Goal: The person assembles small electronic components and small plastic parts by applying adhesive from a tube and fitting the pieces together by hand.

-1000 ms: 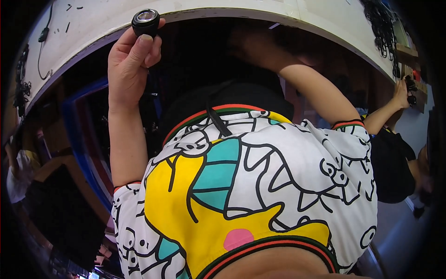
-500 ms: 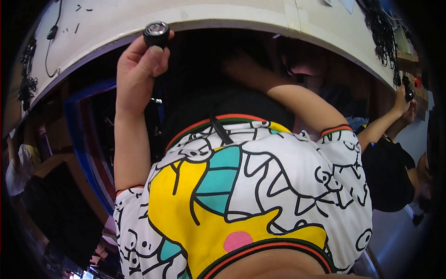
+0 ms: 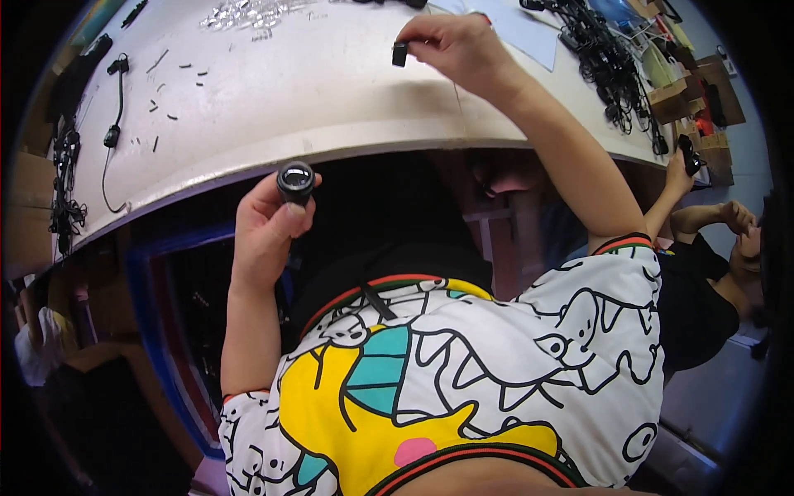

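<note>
A short black flashlight (image 3: 296, 182) with a round, shiny lens end stands upright in my left hand (image 3: 266, 227), just off the table's front edge. The fingers and thumb wrap round its body and hide most of it. My right hand (image 3: 467, 54) is out over the white table (image 3: 331, 99), pinching a small black rectangular piece (image 3: 399, 54) between thumb and fingertips. What exactly that piece is, I cannot make out.
Small dark strips (image 3: 157, 106) and clear small parts (image 3: 248, 15) lie on the table. Black cables are heaped at the left edge (image 3: 66, 190) and right (image 3: 608, 74). A paper sheet (image 3: 529, 37) lies beyond my right hand. A co-worker (image 3: 699, 289) sits at right, holding a black object.
My right hand has come up from below the table edge to above the tabletop, with a small black piece in it. The flashlight stays in my left hand; more of the table shows.
</note>
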Demonstrator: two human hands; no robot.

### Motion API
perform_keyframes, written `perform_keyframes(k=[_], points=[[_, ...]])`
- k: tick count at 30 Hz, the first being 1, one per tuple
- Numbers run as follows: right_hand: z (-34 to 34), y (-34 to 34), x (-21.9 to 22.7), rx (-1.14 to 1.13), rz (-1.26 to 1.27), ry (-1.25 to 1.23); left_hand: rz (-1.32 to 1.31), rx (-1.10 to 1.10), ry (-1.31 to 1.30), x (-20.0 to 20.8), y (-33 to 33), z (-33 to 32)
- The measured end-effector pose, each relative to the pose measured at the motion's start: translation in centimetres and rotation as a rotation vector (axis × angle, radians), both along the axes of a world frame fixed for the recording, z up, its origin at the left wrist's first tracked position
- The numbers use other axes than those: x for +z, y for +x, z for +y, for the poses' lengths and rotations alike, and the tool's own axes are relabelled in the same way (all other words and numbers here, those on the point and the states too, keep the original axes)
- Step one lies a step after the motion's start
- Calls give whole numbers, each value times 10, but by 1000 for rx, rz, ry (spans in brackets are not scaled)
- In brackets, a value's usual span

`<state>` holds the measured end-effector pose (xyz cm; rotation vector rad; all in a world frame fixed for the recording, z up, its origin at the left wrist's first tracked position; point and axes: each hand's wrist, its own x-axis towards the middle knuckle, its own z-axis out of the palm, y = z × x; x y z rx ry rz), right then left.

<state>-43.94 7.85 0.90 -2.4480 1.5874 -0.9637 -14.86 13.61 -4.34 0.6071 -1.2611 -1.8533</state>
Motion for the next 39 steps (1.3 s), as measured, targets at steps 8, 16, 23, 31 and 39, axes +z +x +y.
perform_keyframes(k=[8, 16, 23, 31, 39], points=[[-3, -13, -23, 5, 257, -299, 34, -24, 51, -6, 2, 1], [21, -40, -22, 24, 539, -377, 45, -57, 64, -8, -7, -5], [27, -4, -9, -64, 140, -96, -6, -77, 80, -9, -11, -5], [60, 48, 19, 324, -222, 331, -152, -75, 40, -8, -14, 3], [74, 70, 10, 379, -86, 218, -163, -112, -57, -4, -16, 5]])
